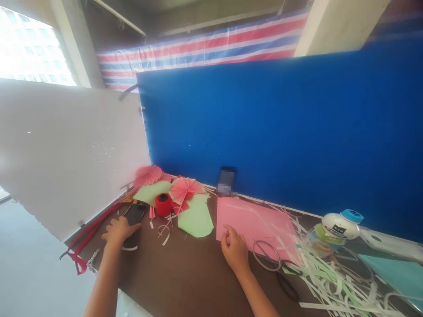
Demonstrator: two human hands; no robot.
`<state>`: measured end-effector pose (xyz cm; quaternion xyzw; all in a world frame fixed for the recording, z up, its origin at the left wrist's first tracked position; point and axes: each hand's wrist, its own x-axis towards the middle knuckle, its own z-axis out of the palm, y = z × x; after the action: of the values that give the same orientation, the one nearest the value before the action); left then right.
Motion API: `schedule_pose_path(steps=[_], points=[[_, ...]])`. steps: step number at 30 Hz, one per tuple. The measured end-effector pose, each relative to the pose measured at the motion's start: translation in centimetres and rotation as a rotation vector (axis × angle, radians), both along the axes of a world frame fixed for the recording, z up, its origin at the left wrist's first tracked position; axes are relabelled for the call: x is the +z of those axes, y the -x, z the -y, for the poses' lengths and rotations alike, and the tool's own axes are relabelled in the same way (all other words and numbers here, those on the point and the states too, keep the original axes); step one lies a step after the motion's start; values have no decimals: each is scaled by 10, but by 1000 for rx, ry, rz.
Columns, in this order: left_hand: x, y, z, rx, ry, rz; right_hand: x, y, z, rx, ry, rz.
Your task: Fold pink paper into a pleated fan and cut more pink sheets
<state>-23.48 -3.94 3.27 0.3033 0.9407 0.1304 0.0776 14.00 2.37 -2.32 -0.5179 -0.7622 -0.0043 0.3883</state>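
Observation:
My left hand (118, 230) is open with its fingers spread, over the left side of the brown table. Its thumb lies by a dark, flat, phone-like object (135, 213); I cannot tell whether they touch. My right hand (235, 251) hovers or rests at the lower left edge of a pink paper sheet (261, 220). Its fingers are loosely bent, with a gap by the thumb and nothing seen in them. Right of this hand lie a grey ring (266, 255) and black-handled scissors (287, 285). Between the hands are a red thread spool (163, 205) and light green paper (195, 218).
Pink pleated paper fans (187, 190) lie at the back left. A phone (226, 181) leans on the blue partition (280, 132). Paper strips (337, 281) pile at right around a blue-capped bottle (340, 226). Red ribbon (87, 237) runs along the left edge, beside a white panel (72, 154).

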Motion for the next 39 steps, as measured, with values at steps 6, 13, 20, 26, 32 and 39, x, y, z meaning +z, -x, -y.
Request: schedule_pose_path(steps=[6, 13, 20, 26, 32, 39], points=[[-9, 33, 2, -43, 4, 175, 0, -1, 2, -57, 58, -37], [15, -5, 41, 52, -500, 688, 9, 2, 13, 109, 119, -173], [56, -120, 22, 137, -1059, 809, 20, 47, 65, 844, 762, -663], [48, -228, -22, -37, -1224, 790, 18, 62, 71, 906, 875, -1114], [33, -253, -43, -203, -1156, 1018, 22, 46, 59, 567, 697, -1076], [9, -231, -67, -281, -962, 1685, 25, -21, 19, 52, 160, -675]])
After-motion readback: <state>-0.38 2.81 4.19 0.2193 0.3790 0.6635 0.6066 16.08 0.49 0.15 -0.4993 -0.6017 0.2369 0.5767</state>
